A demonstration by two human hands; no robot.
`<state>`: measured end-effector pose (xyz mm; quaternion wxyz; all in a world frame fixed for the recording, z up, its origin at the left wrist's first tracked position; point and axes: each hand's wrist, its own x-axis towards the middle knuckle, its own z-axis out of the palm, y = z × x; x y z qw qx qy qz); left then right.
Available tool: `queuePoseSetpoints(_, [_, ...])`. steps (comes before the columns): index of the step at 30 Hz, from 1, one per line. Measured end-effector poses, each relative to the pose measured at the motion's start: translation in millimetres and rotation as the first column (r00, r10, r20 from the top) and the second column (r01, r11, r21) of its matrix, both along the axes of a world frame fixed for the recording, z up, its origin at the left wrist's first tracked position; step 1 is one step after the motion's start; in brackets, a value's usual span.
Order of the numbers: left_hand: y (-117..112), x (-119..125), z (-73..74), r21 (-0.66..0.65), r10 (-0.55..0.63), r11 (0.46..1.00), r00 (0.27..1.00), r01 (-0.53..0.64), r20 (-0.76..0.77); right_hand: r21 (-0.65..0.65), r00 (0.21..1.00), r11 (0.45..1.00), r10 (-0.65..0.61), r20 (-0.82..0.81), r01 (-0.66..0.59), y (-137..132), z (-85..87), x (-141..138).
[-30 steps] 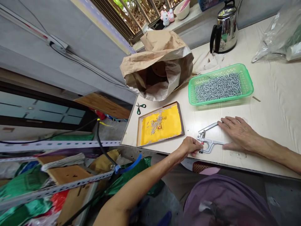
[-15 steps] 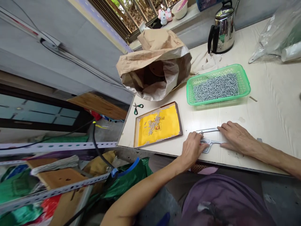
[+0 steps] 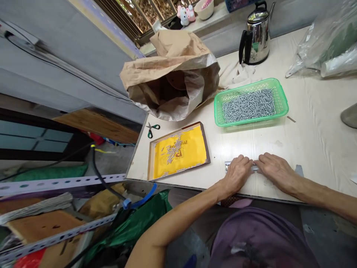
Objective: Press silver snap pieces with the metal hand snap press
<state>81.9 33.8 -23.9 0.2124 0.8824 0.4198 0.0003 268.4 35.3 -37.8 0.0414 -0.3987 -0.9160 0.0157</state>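
A slim silver metal fitting [image 3: 227, 166] lies low over the table's front part, mostly covered by my hands. My left hand [image 3: 237, 174] is closed over its middle, leaving the left end sticking out. Close beside it, my right hand [image 3: 276, 173] pinches the fitting's right part with bent fingers, and the fingertips of both hands nearly meet. Left of them is a shallow cardboard tray [image 3: 207, 149] with a yellow lining [image 3: 192, 145] and a scatter of small metal pins [image 3: 174, 150]. Behind my hands stands a green plastic basket [image 3: 283, 104] holding many short silver pins [image 3: 251, 106].
Green-handled scissors [image 3: 153, 130] lie near the table's left edge. A big open brown paper sack [image 3: 167, 61] stands behind the tray. Farther back are a steel kettle [image 3: 258, 37] and a clear plastic bag [image 3: 309, 48]. A small grey piece [image 3: 299, 170] lies by my right wrist.
My hands have come together over the fitting. Its wire loop and grey arm, visible before between my hands, are now hidden. The view has shifted slightly to the right.
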Motion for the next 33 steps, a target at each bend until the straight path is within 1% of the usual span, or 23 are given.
queuePoseSetpoints(3, [0.7, 2.6, -1.9, 0.013, -0.01, 1.0, 0.999, 0.01, -0.037, 0.034, 1.0, 0.999, -0.01, -0.016, 0.01, -3.1, -2.4, -0.6])
queuePoseSetpoints(5, [1.7, 2.6, -3.8, 0.027, -0.009, 1.0, 0.999, 0.01, -0.048, 0.019, 1.0, 1.0, -0.003, -0.024, 0.004, 1.3, 3.4, 2.0])
queuePoseSetpoints(7, [-0.6, 2.2, -7.7, 0.072, 0.03, 0.997, 0.999, -0.028, -0.024, -0.03, 0.999, 0.999, 0.02, -0.034, -0.021, 11.6, 12.6, 6.8])
queuePoseSetpoints(10, [-15.6, 5.0, -18.3, 0.191, 0.133, 0.972, 0.99, -0.14, 0.051, -0.142, 0.991, 0.983, 0.107, -0.084, -0.119, 32.9, 23.4, 15.0])
queuePoseSetpoints(12, [-32.3, 11.2, -26.1, 0.253, 0.154, 0.951, 0.982, -0.176, 0.106, -0.176, 0.987, 0.975, 0.117, -0.106, -0.134, 46.7, 24.5, 17.6])
queuePoseSetpoints(14, [-49.5, 20.1, -31.5, 0.27, 0.12, 0.949, 0.98, -0.16, 0.16, -0.147, 0.994, 0.986, 0.067, -0.084, -0.079, 58.7, 21.6, 16.4])
queuePoseSetpoints(17, [-65.9, 31.5, -33.0, 0.226, 0.078, 0.965, 0.97, -0.131, 0.228, -0.072, 0.999, 0.997, -0.001, -0.039, -0.002, 74.2, 17.7, 9.1])
queuePoseSetpoints(19, [-67.4, 34.5, -31.0, 0.187, 0.082, 0.973, 0.962, -0.134, 0.259, -0.054, 0.999, 0.998, -0.032, -0.017, 0.032, 80.8, 20.8, 1.1])
queuePoseSetpoints(21, [-63.8, 34.7, -28.7, 0.173, 0.09, 0.974, 0.953, -0.144, 0.289, -0.03, 0.998, 0.998, -0.058, 0.016, 0.058, 80.2, 28.6, -10.8])
queuePoseSetpoints(22, [-61.6, 34.6, -27.8, 0.174, 0.088, 0.974, 0.949, -0.145, 0.302, -0.018, 0.999, 0.999, -0.033, 0.021, 0.033, 76.6, 33.1, -18.7])
queuePoseSetpoints(23, [-60.1, 34.6, -27.2, 0.18, 0.08, 0.973, 0.947, -0.141, 0.312, -0.015, 0.999, 0.999, 0.029, 0.013, -0.029, 70.8, 37.1, -27.8])
queuePoseSetpoints(24, [-59.9, 34.9, -26.9, 0.189, 0.068, 0.973, 0.947, -0.132, 0.313, -0.021, 0.992, 0.992, 0.125, -0.009, -0.125, 63.4, 39.7, -37.6])
queuePoseSetpoints(25, [-61.6, 35.2, -26.9, 0.203, 0.046, 0.972, 0.95, -0.114, 0.309, -0.029, 0.97, 0.97, 0.242, -0.039, -0.243, 54.9, 40.4, -47.4])
queuePoseSetpoints(26, [-65.0, 35.0, -27.4, 0.222, 0.007, 0.972, 0.953, -0.078, 0.303, -0.034, 0.93, 0.931, 0.362, -0.071, -0.365, 46.4, 38.8, -56.6])
queuePoseSetpoints(28, [-75.3, 30.5, -29.4, 0.272, -0.12, 0.962, 0.947, 0.036, 0.299, 0.01, 0.848, 0.852, 0.521, -0.099, -0.523, 32.9, 28.3, -70.9])
queuePoseSetpoints(29, [-80.6, 24.5, -30.6, 0.301, -0.198, 0.948, 0.933, 0.104, 0.301, 0.067, 0.816, 0.823, 0.568, -0.111, -0.564, 29.5, 19.9, -75.9])
queuePoseSetpoints(30, [-84.8, 15.0, -31.3, 0.331, -0.248, 0.933, 0.922, 0.144, 0.298, 0.127, 0.796, 0.807, 0.591, -0.131, -0.577, 28.9, 10.1, -80.0])
queuePoseSetpoints(31, [-87.5, 1.5, -30.7, 0.362, -0.256, 0.921, 0.923, 0.143, 0.287, 0.172, 0.772, 0.784, 0.619, -0.147, -0.596, 30.5, 0.0, -83.8])
queuePoseSetpoints(32, [-88.5, -16.3, -28.1, 0.394, -0.211, 0.915, 0.939, 0.092, 0.271, 0.211, 0.745, 0.762, 0.645, -0.169, -0.612, 33.5, -9.3, -87.5])
queuePoseSetpoints(33, [-87.7, -38.1, -22.9, 0.427, -0.101, 0.904, 0.963, -0.017, 0.252, 0.237, 0.723, 0.747, 0.662, -0.195, -0.621, 36.8, -17.1, -91.4])
